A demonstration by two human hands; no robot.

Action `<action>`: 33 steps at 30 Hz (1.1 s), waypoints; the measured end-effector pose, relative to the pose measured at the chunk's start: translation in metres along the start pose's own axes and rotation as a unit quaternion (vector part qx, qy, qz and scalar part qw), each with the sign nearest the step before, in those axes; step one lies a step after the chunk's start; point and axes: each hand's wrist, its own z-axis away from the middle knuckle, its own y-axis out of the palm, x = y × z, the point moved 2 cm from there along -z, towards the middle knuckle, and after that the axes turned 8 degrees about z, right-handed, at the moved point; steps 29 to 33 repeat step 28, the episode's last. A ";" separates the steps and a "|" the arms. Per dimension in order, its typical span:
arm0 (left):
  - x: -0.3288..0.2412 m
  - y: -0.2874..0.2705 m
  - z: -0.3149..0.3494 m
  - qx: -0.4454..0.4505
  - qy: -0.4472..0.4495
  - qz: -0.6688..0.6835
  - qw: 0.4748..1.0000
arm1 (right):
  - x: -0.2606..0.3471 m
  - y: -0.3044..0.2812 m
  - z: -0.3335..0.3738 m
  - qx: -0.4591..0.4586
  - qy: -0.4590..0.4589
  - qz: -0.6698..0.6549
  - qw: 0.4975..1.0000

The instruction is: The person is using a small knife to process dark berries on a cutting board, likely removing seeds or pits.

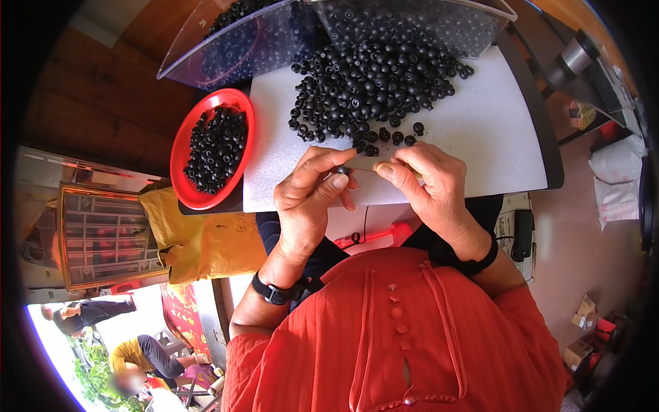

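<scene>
My left hand (312, 189) pinches one small black rubber part (341, 169) at the end of a thin wooden stick (364, 164). My right hand (425, 182) grips that stick from the other side. Both hands hover over the near edge of a white board (480, 137). A big heap of the same black round parts (374, 75) lies on the board just beyond my fingers. A few loose ones (395, 137) sit closest to the hands.
A red bowl (184, 147) with several black parts stands left of the board. Clear plastic bins (206, 62) rise behind the heap. A yellow sack (199, 240) lies at lower left, a red-handled tool (374, 235) under my wrists. People sit at far lower left.
</scene>
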 end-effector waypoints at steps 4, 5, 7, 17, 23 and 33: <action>-0.001 0.000 -0.001 -0.007 -0.023 0.005 1.000 | 0.000 0.000 -0.001 0.002 -0.008 0.007 1.000; -0.001 -0.001 -0.001 -0.011 -0.036 0.020 0.999 | 0.000 -0.001 -0.001 0.003 -0.007 0.007 1.000; 0.000 -0.002 -0.001 -0.015 -0.049 0.035 0.998 | 0.000 -0.001 -0.002 0.007 -0.023 0.015 1.000; -0.001 -0.005 -0.003 -0.025 -0.090 0.082 0.992 | -0.001 -0.001 -0.004 0.022 -0.028 0.016 0.999; -0.009 -0.006 -0.002 -0.032 -0.068 0.084 0.994 | -0.001 -0.002 -0.002 0.029 -0.053 -0.013 0.998; -0.061 -0.050 -0.011 -0.102 0.057 -0.117 0.986 | -0.007 -0.008 0.005 -0.007 0.023 -0.137 0.990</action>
